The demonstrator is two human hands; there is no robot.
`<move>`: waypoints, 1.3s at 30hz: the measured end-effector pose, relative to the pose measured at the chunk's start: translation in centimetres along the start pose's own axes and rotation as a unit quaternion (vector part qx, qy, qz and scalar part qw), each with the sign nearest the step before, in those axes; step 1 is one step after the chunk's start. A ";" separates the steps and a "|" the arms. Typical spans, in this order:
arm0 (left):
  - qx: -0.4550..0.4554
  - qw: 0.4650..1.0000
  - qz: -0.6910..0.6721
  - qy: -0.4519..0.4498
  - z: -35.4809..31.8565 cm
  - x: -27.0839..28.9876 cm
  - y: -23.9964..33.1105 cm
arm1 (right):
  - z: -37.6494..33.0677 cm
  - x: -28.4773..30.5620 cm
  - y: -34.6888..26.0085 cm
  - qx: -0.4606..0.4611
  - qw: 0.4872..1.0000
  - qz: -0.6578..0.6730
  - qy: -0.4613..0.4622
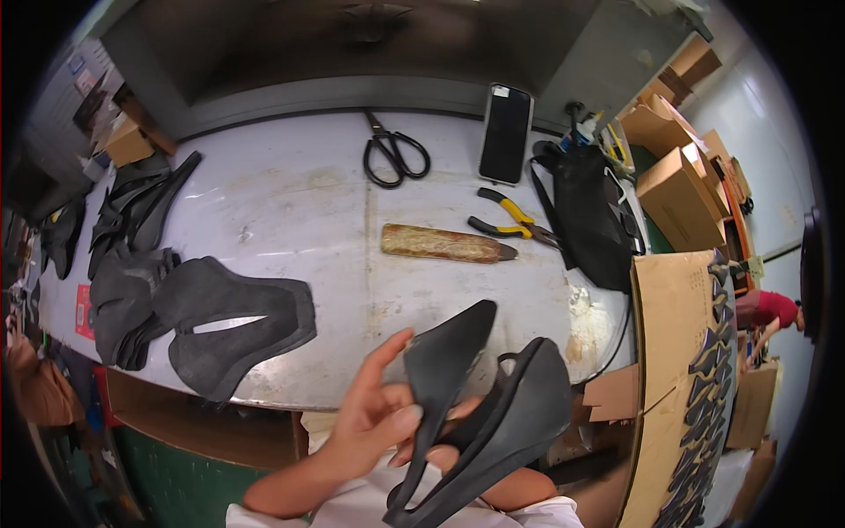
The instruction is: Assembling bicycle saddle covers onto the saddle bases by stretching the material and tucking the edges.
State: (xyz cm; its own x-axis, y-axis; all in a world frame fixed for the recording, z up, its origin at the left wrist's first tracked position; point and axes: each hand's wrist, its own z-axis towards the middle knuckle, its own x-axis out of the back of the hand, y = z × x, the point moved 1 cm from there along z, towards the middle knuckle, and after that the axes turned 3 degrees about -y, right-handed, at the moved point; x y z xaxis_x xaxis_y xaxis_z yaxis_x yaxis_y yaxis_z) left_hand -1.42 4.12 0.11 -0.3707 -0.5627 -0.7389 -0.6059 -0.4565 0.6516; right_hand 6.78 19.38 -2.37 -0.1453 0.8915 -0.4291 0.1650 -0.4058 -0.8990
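Note:
A black shoe upper, bent into a long V shape, is held up near the table's front edge. My left hand pinches its narrower left side between thumb and fingers, with the forefinger raised along the edge. Behind the upper, mostly hidden by it, my right hand grips the middle of the piece; only some fingertips show. On the table to the left lie stacked flat black shoe uppers. Past my hands is a worn wooden-handled knife with a short dark tip.
Black-handled scissors, yellow-and-black pliers and a phone lie toward the back. A black bag sits at the right. Beside the table, a cardboard sheet holds many dark pieces. More black uppers are far left.

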 end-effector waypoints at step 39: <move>0.084 0.980 0.161 -0.077 -1.0 1.2 1.9 | 0.9 3.0 0.3 0.341 0.890 -0.213 0.215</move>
State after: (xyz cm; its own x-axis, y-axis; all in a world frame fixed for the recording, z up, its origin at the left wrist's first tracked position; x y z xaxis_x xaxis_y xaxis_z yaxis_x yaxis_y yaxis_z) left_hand -2.32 1.92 0.58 -0.6551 -0.5428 -0.5256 -0.5435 -0.1447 0.8269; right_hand 5.51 21.73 -4.05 0.3582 0.9289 -0.0944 -0.4674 0.0908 -0.8794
